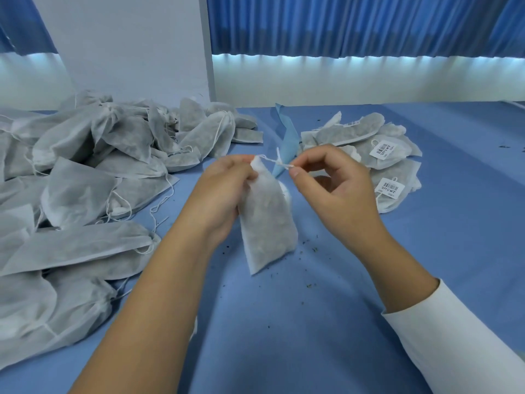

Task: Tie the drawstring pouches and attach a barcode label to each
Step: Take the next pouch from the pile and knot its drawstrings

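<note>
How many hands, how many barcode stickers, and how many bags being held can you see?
Hands: 2, the left hand and the right hand
Barcode labels that show clearly: 2, one and another on the bags at the right
Bag being held: 1
Total: 5

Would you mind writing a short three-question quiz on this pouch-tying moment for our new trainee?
1. True or false: the left hand grips the held pouch near its gathered top.
2. What does the right hand pinch? A) a barcode label B) the white drawstring C) the blue strip
3. Fill in: pouches with barcode labels lie in the pile on the person's ____ side, across from the unlabelled pile.

Key: 1 true; 2 B; 3 right.
</note>
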`<state>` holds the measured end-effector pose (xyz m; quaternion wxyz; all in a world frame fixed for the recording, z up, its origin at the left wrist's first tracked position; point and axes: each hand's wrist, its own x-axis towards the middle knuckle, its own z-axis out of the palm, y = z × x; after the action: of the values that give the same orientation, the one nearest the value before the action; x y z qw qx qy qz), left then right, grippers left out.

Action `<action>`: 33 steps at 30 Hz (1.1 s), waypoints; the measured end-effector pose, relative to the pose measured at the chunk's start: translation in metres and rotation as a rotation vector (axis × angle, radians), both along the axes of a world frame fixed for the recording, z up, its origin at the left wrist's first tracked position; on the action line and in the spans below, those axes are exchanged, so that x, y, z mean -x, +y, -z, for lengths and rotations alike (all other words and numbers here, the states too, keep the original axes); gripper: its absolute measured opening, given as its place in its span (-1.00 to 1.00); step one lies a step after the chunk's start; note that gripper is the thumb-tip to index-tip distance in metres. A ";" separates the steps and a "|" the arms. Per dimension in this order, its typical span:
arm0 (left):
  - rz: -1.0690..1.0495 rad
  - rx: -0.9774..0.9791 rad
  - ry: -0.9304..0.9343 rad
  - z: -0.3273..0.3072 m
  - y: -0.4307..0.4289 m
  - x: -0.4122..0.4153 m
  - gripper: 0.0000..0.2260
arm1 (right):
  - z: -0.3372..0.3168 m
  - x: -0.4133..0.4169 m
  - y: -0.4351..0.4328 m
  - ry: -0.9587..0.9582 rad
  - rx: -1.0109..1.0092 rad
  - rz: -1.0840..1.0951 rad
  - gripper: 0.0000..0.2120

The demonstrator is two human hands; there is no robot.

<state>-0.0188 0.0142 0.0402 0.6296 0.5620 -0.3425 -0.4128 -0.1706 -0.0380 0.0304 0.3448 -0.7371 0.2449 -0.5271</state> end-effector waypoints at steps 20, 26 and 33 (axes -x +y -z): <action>-0.049 0.131 0.286 -0.006 -0.002 0.004 -0.87 | 0.018 -0.009 -0.002 0.187 0.106 0.049 -0.90; -0.037 0.037 0.075 -0.005 0.004 0.010 -0.76 | 0.019 -0.009 -0.005 0.200 0.109 0.070 -0.92; -0.148 0.004 -0.068 0.001 0.001 -0.001 -0.87 | 0.016 -0.006 -0.008 0.209 0.065 0.025 -0.88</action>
<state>-0.0177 0.0151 0.0396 0.6476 0.5982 -0.3219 -0.3452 -0.1648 -0.0458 0.0143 0.2866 -0.7957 0.2717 -0.4592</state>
